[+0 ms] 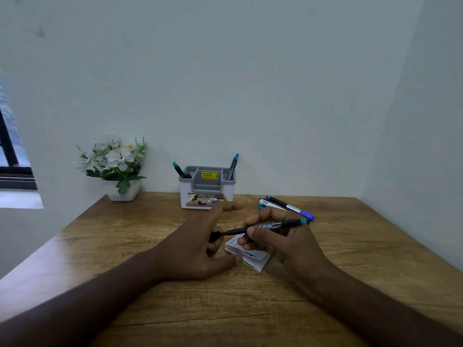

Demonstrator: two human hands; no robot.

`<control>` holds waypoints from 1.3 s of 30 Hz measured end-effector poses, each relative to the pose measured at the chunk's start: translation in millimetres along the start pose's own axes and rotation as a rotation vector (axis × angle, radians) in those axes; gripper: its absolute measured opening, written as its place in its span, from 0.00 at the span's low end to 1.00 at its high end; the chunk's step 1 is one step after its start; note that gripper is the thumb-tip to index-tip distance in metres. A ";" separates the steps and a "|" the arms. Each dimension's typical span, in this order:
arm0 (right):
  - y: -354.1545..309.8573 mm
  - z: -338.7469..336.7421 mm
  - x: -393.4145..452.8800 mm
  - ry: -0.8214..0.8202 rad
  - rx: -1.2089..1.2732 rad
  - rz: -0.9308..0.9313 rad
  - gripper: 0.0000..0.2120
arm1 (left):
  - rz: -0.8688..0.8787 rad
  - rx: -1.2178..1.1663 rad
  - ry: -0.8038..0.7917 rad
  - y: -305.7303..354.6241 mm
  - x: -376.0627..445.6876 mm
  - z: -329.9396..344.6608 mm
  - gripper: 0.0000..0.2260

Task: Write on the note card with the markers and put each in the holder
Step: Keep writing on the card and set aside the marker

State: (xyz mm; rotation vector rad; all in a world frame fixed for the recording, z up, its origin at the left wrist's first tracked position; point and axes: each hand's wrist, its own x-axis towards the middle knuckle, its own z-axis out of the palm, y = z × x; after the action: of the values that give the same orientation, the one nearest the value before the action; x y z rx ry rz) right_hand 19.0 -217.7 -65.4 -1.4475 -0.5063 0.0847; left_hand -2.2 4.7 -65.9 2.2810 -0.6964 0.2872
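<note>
The right hand pinches a slim black marker between thumb and curled fingers, barrel nearly level, its teal end cap pointing right. The left hand holds the marker's black cap at the barrel's left end, fingers curled round it, index finger extended toward the back edge. Beneath both hands, at the middle of the wood-grain surface, lies the note card stack, a small white paper block with blue writing on its top sheet. The holder, a rectangular white plastic box with a grey compartmented insert and a yellow price sticker, stands at the back edge against the wall; two markers lean in its left compartment and one in its right compartment. Loose markers with blue and teal caps lie right of the holder, behind the right hand. A white pot of artificial white flowers occupies the back left corner.
</note>
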 end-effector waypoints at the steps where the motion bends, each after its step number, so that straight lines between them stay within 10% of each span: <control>1: -1.5 1.7 -1.3 -0.002 -0.007 0.000 0.05 | 0.005 -0.004 -0.009 1.0 0.0 0.3 0.37; 10: -6.6 7.0 -8.8 -0.085 -0.487 -0.173 0.06 | 0.012 0.275 -0.040 13.3 0.3 5.6 0.37; 27: -6.2 14.0 -7.9 -0.047 -0.397 -0.153 0.06 | 0.001 0.188 0.003 12.6 3.1 20.6 0.37; 39: -5.1 -4.5 11.3 0.253 -0.294 -0.183 0.18 | 0.011 0.578 0.307 -3.1 5.1 7.7 0.21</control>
State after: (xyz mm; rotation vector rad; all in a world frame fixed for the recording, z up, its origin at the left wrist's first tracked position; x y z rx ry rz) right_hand 29.6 -218.6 -57.4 -1.6625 -0.4527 -0.3272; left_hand 3.8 -0.9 -71.1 2.6792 -0.5073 0.9222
